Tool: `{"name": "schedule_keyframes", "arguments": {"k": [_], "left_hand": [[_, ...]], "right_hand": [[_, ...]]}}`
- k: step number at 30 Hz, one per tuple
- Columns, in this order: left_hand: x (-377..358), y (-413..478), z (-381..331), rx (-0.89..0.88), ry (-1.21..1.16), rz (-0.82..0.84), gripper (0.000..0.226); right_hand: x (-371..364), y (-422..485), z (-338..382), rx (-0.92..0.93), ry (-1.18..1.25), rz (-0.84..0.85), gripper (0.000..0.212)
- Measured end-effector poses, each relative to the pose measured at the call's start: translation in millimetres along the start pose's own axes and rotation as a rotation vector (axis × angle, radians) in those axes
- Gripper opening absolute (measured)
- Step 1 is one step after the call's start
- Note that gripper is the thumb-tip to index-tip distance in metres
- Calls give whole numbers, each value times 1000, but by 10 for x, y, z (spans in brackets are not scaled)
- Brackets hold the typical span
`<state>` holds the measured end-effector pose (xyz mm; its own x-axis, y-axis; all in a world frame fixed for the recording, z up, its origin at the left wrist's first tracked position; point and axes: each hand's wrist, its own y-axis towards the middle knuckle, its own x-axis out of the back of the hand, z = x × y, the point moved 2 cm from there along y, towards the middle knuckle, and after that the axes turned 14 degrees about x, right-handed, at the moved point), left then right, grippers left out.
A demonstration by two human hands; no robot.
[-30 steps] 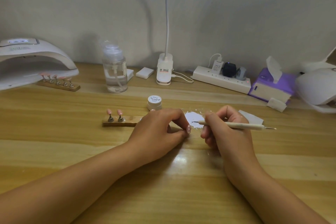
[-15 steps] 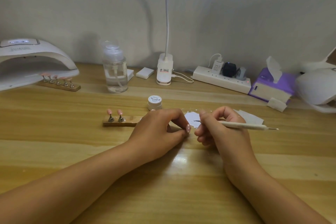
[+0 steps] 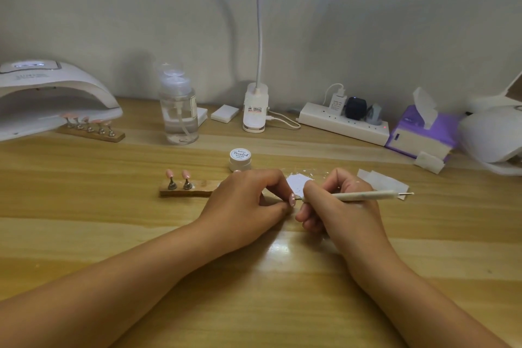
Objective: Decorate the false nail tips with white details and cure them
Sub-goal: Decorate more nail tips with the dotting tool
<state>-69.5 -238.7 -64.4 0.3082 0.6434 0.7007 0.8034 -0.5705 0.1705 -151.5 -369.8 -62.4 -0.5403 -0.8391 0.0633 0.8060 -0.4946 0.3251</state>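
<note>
the left hand (image 3: 243,203) pinches a pink nail tip (image 3: 292,200) between thumb and forefinger. the right hand (image 3: 336,206) grips a dotting pen (image 3: 364,195), its point at the tip. bare table (image 3: 84,220) lies left of both.

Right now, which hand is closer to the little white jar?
Left. The left hand lies just in front of the white jar, its knuckles almost at the jar's base; the right hand, holding the pen tool, sits farther off to the jar's right.
</note>
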Motion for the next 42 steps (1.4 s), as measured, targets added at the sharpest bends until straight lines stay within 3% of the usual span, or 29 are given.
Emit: {"name": "schedule_keyframes", "arguments": {"k": [27,34,42], "left_hand": [[-11,8,18,10,-6,2,12],[-15,9,10,10,-8,7,22],[-11,7,16,20,-6,7,22]], "right_hand": [[-1,-14,33,12,15,0,23],[55,-3,52,26,139,-140,27],[62,5,76,33,132,-112,21]]}}
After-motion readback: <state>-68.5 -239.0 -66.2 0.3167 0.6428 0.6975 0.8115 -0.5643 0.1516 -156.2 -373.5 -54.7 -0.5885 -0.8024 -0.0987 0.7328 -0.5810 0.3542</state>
